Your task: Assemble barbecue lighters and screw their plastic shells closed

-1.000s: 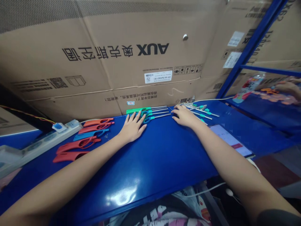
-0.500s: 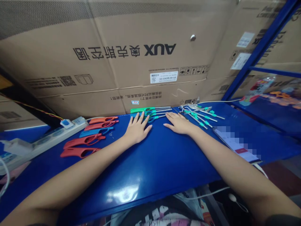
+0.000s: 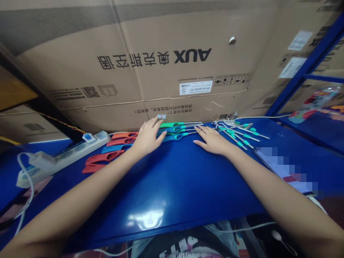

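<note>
Several long-nosed lighters with green and blue handles lie side by side against the box at the back, their metal rods to the right. My left hand rests at their handle ends, fingers extended and thumb apart, covering part of the handles. At the rod tips lies my right hand, flat with fingers stretched, holding nothing. Right of it is a loose pile of metal rods with green fittings. Left of my left hand are several red, orange and blue lighter handles without rods, partly hidden by my hand and arm.
A large cardboard box walls the back of the blue table. A white power strip with plugs and cables lies on the left. At right are a phone, a blue shelf post and a plastic bottle.
My left hand has moved left from over the green and blue handles to their left ends. My right hand stays by the rod tips. The camera view has turned slightly left.
</note>
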{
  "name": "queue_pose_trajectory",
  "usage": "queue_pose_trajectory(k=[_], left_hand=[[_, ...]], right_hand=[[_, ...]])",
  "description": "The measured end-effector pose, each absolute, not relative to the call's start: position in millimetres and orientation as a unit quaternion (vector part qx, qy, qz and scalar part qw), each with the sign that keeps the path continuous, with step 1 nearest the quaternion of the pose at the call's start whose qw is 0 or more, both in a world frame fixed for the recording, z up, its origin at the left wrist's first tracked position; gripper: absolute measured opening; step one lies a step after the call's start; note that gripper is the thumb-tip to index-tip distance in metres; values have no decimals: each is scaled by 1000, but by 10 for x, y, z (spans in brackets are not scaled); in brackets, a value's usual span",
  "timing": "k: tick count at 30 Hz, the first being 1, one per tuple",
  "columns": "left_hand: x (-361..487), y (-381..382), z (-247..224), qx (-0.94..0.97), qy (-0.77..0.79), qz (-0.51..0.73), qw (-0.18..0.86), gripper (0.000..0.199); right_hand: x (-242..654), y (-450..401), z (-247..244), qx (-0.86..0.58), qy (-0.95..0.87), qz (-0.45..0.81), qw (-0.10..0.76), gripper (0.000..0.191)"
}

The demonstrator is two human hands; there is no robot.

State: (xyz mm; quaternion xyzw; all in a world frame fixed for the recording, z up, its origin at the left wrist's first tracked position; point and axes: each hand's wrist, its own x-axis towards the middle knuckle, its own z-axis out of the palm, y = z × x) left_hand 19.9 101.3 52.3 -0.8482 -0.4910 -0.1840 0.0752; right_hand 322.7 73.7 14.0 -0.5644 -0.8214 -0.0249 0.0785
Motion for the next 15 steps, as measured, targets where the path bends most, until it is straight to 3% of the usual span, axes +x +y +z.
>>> queue_pose_trajectory(k=[8,15], left_hand=[[-634,1425,646,-763,-636,-92,70,25],[-935,1583,640,-764,-641,-66,25,29]], right_hand=[[3074,630,265,-489,-856,-61,156,55],[3089,636,249,-476,-860,-50,177,51]])
